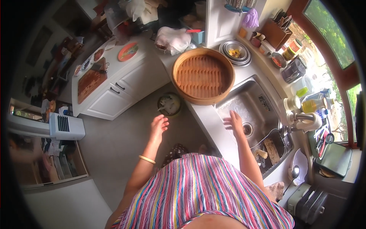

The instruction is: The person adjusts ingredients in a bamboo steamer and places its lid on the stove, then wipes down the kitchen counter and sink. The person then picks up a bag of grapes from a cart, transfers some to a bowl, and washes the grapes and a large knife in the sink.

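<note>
My left hand (159,126) hangs empty over the grey floor, its fingers loosely curled and a pale bangle (147,159) around that forearm. At the near edge of the stainless steel sink (248,96), my right hand (235,121) is raised with fingers apart and nothing in it. Ahead of both hands a round bamboo steamer basket (197,75) rests on the white countertop (201,114), close to the sink's far left corner. Its slatted base is bare. Neither hand touches it.
A bin (179,106) stands on the floor below the counter. Nested metal bowls (244,61) sit beyond the steamer. A wire rack (281,143) with wooden pieces lies in the sink, near the faucet (306,120). Across the floor, a side counter holds a cutting board (90,83) and an orange plate (123,56).
</note>
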The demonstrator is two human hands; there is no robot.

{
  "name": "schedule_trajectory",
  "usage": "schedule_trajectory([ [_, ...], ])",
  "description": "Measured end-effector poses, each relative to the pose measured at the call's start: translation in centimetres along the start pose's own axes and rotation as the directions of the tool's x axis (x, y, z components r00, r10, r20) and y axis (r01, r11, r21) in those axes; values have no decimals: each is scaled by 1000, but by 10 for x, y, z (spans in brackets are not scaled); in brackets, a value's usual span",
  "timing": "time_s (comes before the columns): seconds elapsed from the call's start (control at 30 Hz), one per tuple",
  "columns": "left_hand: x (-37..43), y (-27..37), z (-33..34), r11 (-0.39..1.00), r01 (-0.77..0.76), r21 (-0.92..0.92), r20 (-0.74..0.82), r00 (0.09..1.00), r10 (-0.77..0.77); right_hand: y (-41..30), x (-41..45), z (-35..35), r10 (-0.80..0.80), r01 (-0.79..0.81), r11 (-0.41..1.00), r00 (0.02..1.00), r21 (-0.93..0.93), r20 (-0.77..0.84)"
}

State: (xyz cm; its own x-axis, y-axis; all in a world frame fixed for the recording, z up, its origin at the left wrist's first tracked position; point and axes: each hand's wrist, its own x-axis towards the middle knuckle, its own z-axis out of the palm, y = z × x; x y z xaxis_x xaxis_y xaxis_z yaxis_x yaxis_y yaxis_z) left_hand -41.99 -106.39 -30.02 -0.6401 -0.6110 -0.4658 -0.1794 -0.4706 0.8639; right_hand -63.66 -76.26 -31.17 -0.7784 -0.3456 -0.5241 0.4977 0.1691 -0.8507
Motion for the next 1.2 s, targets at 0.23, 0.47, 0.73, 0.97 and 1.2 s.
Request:
schedule_trajectory([
  [0.23, 77, 42, -22, 999, -9, 50, -27, 1000, 10, -60, 60, 74, 55, -55, 993, 998, -102, 2],
  [0.47, 178, 68, -17, 958, 40, 285, 184, 978, -96, -48, 64, 89, 73, -121, 978, 961, -168, -266],
  [0.73, 241, 84, 65, 846, 85, 527, 380, 866, -324, -67, 58, 119, 234, -308, 941, 893, -141, -384],
  [0.97, 248, 94, 75, 844, 142, 518, 410, 824, -390, -41, 68, 121, 72, -85, 996, 913, -14, -401],
  [1.2, 191, 109, 97, 912, -40, 409, 635, 729, -253, -40, 0, 106, 2, 39, 996, 874, 75, -485],
])
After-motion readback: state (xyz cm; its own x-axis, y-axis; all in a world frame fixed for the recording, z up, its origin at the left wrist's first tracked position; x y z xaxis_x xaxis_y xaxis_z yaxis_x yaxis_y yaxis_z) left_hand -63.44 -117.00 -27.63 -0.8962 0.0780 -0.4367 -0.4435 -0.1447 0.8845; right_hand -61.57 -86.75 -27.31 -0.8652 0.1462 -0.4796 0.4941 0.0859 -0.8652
